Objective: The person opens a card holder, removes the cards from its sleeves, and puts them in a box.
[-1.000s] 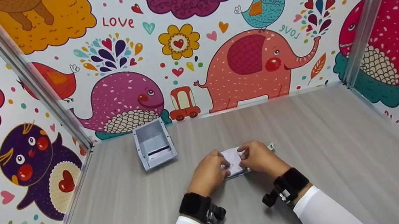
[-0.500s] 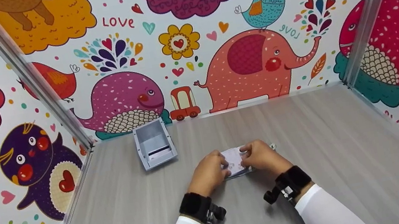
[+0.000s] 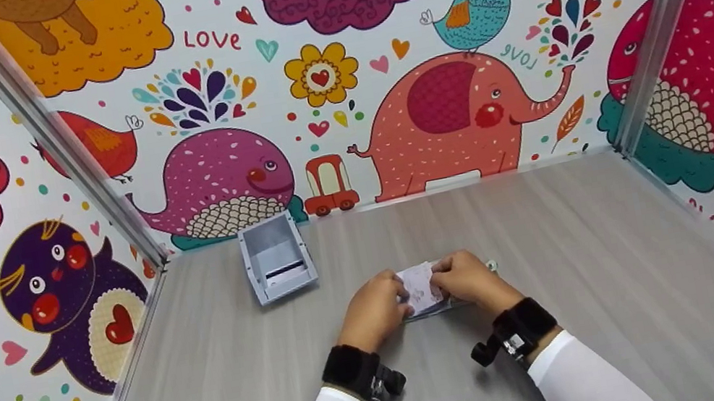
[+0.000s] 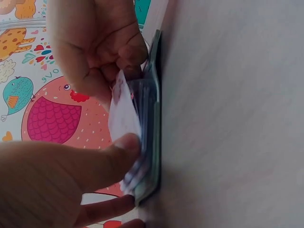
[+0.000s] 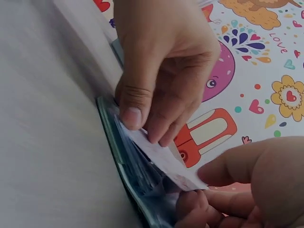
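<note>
A thin white card with faint pinkish print (image 3: pixel 421 287) lies over an opened card holder with clear sleeves (image 4: pixel 154 121) and a dark green cover. My left hand (image 3: pixel 374 311) grips the holder's left side, its thumb (image 4: pixel 127 144) pressing on the card and its fingers at the holder's edge. On the opposite side, my right hand (image 3: pixel 473 278) pinches the card's edge between thumb and fingers, lifting it slightly off the sleeves (image 5: pixel 137 164). Past the right hand, the holder's pale tab (image 3: pixel 492 265) sticks out. Both hands hide much of the holder.
Behind and left of the hands, a grey open-topped box (image 3: pixel 277 259) stands on the wood-grain table (image 3: pixel 552 225), with something pale in its front slot. Cartoon-printed panels (image 3: pixel 309 10) enclose the back and sides, framed by metal posts (image 3: pixel 657 30).
My right hand has shifted slightly to the right, and more of the card's printed face shows. The left hand stays in almost the same place.
</note>
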A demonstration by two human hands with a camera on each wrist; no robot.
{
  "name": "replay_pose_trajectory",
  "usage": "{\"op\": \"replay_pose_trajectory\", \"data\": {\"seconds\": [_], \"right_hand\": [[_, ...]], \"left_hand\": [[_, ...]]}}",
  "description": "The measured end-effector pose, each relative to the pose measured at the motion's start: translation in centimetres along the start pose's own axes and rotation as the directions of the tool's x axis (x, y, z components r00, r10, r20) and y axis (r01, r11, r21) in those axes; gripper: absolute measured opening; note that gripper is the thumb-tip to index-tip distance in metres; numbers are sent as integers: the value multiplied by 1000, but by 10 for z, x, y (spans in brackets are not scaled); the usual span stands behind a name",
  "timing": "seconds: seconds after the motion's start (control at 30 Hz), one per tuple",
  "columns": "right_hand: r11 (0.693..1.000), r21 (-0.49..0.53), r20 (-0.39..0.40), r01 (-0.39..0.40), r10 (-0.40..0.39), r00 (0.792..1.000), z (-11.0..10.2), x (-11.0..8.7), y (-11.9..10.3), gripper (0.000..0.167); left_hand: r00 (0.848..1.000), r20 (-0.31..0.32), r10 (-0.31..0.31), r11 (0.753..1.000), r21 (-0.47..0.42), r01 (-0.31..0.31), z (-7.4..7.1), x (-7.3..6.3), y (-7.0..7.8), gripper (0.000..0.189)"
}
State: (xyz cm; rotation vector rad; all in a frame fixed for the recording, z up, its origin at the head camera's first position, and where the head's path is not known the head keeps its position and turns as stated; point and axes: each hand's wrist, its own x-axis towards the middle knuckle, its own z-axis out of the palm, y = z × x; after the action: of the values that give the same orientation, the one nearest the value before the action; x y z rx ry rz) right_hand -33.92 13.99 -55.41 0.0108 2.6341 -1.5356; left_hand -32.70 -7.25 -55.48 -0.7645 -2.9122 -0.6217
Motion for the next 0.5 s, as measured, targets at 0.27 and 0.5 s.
{"op": "replay_pose_trajectory", "data": {"seconds": [0.27,0.5], "right_hand": [[1000,-21,-54,0,-1,999,7,0,0,15],[1000,6,-42,-21,21,999,5,2,3,6]], "left_hand": [[1000,4,-23,1000,20,23,0,1,2,18],[999,10,-48,999,20,48,1,1,2,19]]}}
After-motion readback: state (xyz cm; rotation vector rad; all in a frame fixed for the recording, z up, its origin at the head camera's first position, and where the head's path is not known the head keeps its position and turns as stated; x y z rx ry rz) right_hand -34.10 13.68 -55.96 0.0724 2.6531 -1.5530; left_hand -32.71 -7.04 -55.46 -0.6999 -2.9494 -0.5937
